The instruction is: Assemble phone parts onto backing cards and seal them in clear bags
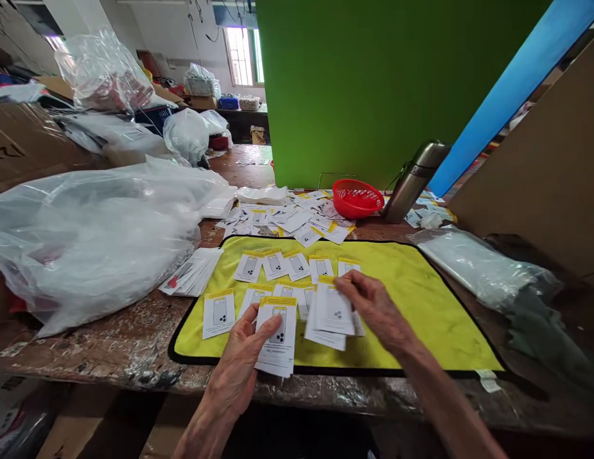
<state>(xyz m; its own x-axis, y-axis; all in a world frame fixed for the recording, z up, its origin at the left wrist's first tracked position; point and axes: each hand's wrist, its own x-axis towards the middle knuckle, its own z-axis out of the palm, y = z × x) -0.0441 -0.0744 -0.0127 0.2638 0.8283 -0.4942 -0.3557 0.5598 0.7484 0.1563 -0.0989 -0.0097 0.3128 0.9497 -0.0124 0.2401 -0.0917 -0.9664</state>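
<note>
My left hand (249,341) grips a small stack of printed cards (280,338), thumb on top; each has a yellow top strip and a phone drawing. In my right hand (368,303) more such cards (335,312) are pinched at their upper right edge, slightly blurred and fanned. Beneath both hands lies a yellow cloth mat (402,319) with a black border. Two rows of matching cards are laid on it, among them a lone card (219,313) at the left and another card (250,266) in the back row. Some front-row cards are partly covered by what I hold.
Behind the mat are scattered cards (297,220), a red plastic basket (358,199) and a steel thermos (416,182). A large plastic bag (100,229) and a stack of leaflets (194,271) sit left; a clear bag (488,261) lies right. A green panel (373,89) stands behind.
</note>
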